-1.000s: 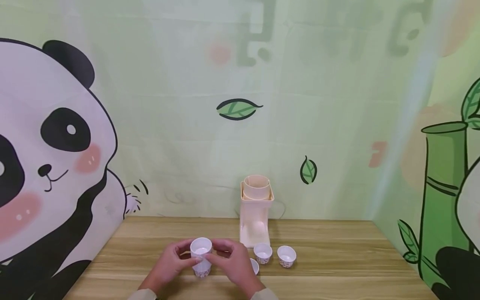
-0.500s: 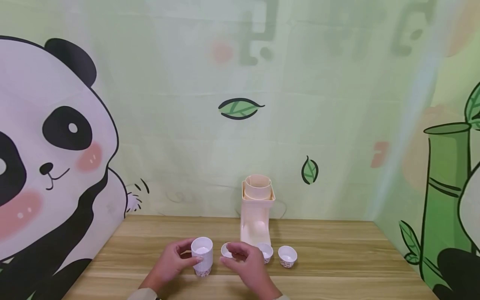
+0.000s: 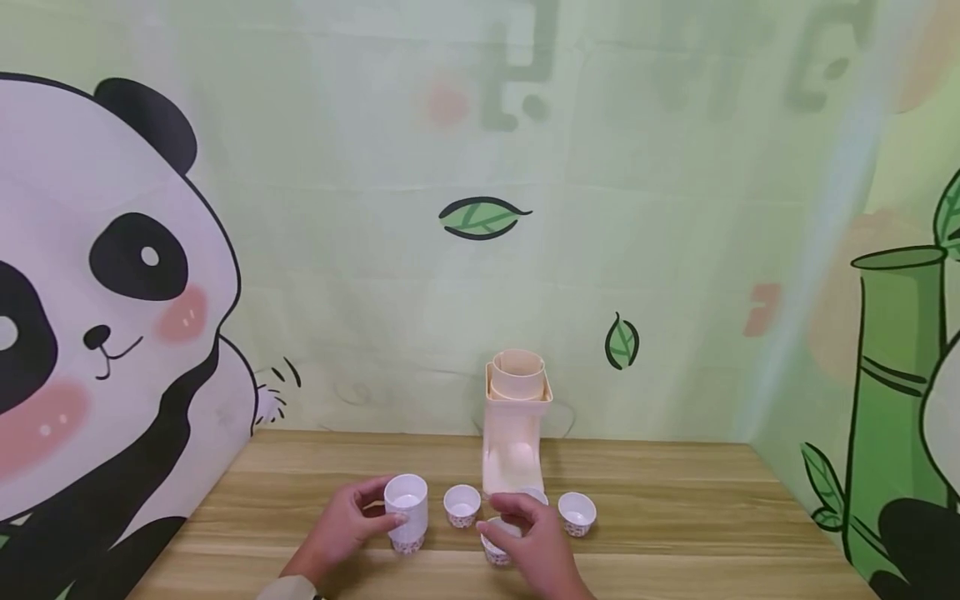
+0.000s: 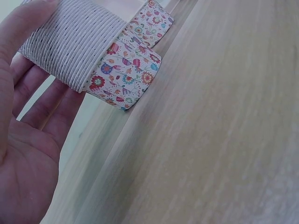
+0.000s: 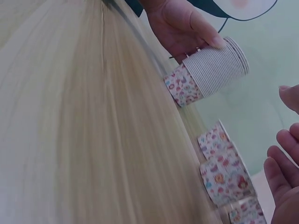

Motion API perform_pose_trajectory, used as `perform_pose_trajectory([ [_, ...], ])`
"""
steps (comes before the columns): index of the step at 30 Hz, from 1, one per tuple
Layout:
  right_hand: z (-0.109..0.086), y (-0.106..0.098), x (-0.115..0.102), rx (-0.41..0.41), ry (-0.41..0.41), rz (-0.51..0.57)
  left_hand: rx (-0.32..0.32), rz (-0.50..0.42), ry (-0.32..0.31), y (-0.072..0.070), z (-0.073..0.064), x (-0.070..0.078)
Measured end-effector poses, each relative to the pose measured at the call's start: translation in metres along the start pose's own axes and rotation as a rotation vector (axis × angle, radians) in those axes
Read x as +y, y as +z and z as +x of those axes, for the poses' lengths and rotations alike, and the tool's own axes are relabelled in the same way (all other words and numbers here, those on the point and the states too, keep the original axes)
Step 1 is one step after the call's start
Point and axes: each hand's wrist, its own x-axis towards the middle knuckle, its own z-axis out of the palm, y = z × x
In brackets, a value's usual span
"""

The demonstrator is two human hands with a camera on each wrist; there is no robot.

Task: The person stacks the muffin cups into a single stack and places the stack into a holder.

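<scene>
My left hand (image 3: 347,523) grips a tall stack of nested white paper baking cups (image 3: 407,510), thumb in front and fingers behind. The ribbed rims and the floral bottom cup (image 4: 125,72) show in the left wrist view; the stack stands upright at the table. Over a single floral baking cup (image 3: 497,550) hovers my right hand (image 3: 542,542), thumb and fingers apart. In the right wrist view that hand (image 5: 287,163) holds nothing, its fingertips above the single cups (image 5: 226,179). Whether it touches a cup's rim cannot be told from the head view.
Another cup (image 3: 462,507) stands between the stack and my right hand. One more cup (image 3: 577,514) is to the right, and a cup (image 3: 534,496) is partly hidden behind my right hand. A pale pink dispenser-like stand (image 3: 513,442) rises behind, on the wooden table (image 3: 675,492).
My right hand has left the stack and moved right, past one cup to above the front one. The left hand keeps its grip on the stack, nearly unmoved.
</scene>
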Motion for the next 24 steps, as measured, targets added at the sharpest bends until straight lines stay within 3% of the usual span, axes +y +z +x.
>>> perform_pose_trajectory([
  [24, -0.008, -0.064, 0.008, 0.235, 0.059, -0.076, -0.008, -0.002, -0.009, -0.001, 0.001, -0.003],
])
